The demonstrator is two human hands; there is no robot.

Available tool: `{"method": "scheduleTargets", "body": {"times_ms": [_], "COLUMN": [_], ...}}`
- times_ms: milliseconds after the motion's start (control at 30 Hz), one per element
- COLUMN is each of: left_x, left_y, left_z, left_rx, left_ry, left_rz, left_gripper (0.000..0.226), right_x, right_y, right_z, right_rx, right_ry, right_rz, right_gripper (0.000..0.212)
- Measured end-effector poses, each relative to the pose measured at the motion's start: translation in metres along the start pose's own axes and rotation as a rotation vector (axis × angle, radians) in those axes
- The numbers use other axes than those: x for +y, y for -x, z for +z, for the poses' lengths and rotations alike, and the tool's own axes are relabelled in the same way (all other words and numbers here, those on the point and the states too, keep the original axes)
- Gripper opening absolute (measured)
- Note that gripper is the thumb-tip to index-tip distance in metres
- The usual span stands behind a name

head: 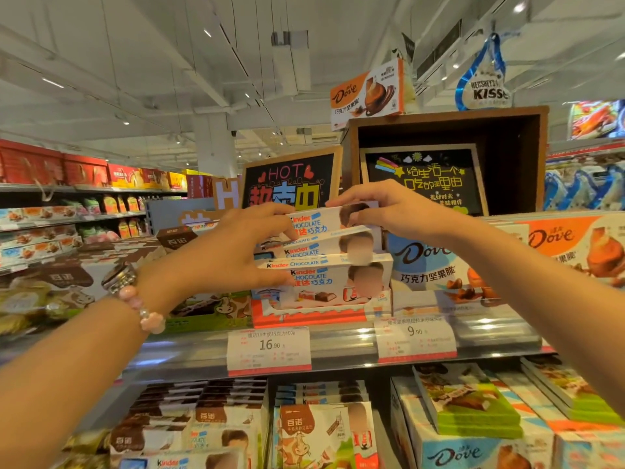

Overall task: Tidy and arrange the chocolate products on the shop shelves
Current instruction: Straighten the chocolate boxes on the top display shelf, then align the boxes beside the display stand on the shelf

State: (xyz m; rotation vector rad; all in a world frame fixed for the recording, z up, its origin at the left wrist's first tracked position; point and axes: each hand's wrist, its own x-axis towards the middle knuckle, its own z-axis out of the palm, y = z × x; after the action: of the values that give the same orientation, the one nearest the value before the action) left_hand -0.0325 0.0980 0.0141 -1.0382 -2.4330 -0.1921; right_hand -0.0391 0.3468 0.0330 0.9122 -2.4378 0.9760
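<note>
Centre of frame: stack of Kinder chocolate boxes (333, 265) standing in a red-and-white display tray (304, 314) on the upper shelf (338, 346). Three boxes visible in the stack, fronts facing the camera.

Left hand (233, 248) comes in from lower left, fingers spread and curled against the left ends of the boxes; fingertips touch the top box and the lowest one. Beaded bracelet (142, 306) on that wrist.

Right hand (389, 206) comes in from the right, pinching the top Kinder box (324, 221) at its right end, thumb below, fingers over the upper edge. That box sits slightly tilted, at the top of the stack, held between both hands.

Just right of the stack: blue Dove box (429, 262), then an orange Dove box (571, 245) at the right edge.

Shelf edge below carries two price tags (269, 348), reading 16.90 and 9.90.

Behind the stack, upper centre: a black "HOT" chalkboard sign (291, 181) and a second chalkboard sign (426, 181) inside a brown wooden box.

Lower shelf (338, 424), bottom of frame: more Kinder, Dove and brown-and-white chocolate packs, stacked flat.
</note>
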Motion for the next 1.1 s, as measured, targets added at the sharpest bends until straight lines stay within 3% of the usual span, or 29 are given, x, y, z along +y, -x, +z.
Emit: {"method": "scheduleTargets", "body": {"times_ms": [200, 400, 567, 700, 800, 967, 1100], "left_x": [-0.002, -0.003, -0.005, -0.005, -0.005, 0.014, 0.040], "left_y": [-0.005, -0.007, -0.011, -0.011, -0.011, -0.019, -0.035], "left_z": [0.000, -0.002, -0.002, -0.003, -0.004, 0.003, 0.012], "left_rx": [-0.018, -0.016, 0.016, -0.020, -0.055, -0.069, -0.036], "left_ry": [-0.105, -0.072, -0.059, -0.014, -0.021, -0.047, -0.062], "left_rz": [0.011, 0.042, 0.066, 0.073, 0.053, 0.031, 0.058], "left_gripper": [0.057, 0.042, 0.050, 0.046, 0.042, 0.063, 0.092], "right_x": [0.003, 0.003, 0.001, -0.001, -0.003, 0.001, 0.006], "right_y": [-0.001, -0.003, -0.004, -0.003, 0.000, 0.017, 0.040], "right_z": [-0.003, 0.000, 0.003, 0.000, -0.003, -0.013, -0.044], "right_rx": [0.001, 0.030, 0.021, -0.031, -0.066, 0.015, 0.157], "right_ry": [-0.106, -0.096, 0.027, -0.040, 0.063, 0.089, 0.036], "right_rz": [0.074, 0.073, 0.040, 0.090, 0.097, 0.075, 0.040], "right_gripper": [0.030, 0.024, 0.021, 0.023, 0.026, 0.037, 0.029]}}
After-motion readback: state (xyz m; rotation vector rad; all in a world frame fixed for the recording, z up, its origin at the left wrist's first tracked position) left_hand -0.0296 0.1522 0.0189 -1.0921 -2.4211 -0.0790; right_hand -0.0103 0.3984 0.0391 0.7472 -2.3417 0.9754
